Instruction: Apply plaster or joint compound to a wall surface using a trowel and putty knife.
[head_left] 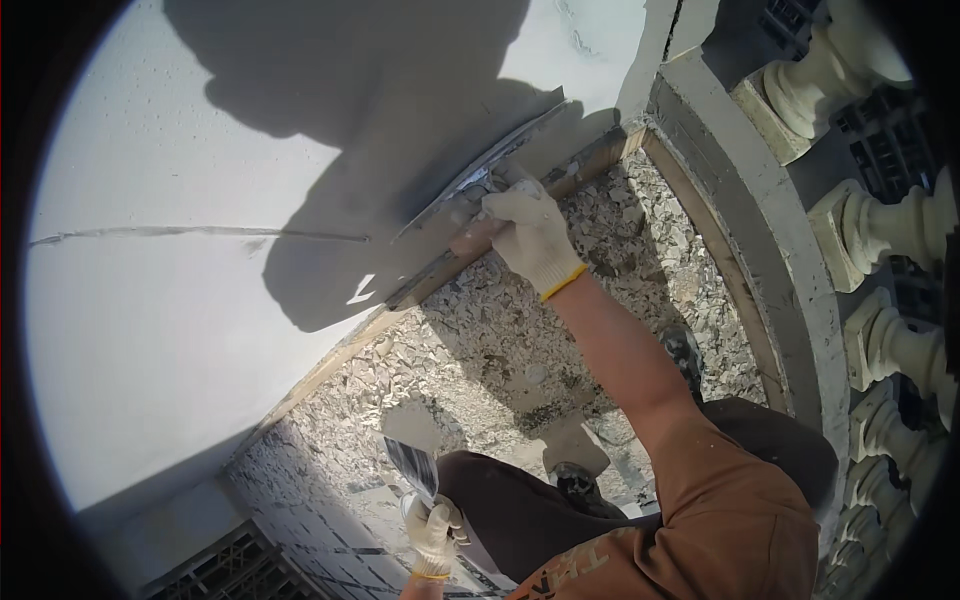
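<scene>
My right hand (532, 228), in a white knit glove with a yellow cuff, is closed around the handle of a plastering trowel (510, 143). The trowel's long thin blade lies along the pale wall (160, 310), just above its foot, in shadow. Lower down, beside my knee, my left hand (433, 532) wears a matching glove. Its fingers are wrapped round a putty knife (412, 465), whose wide metal blade points up and away from me.
Broken, flaky rubble (470, 310) covers the floor between wall and curb. A curved concrete curb (770, 220) with pale balusters (890, 235) runs along the right. My boots (577, 482) stand on the rubble. A groove (200, 231) crosses the wall.
</scene>
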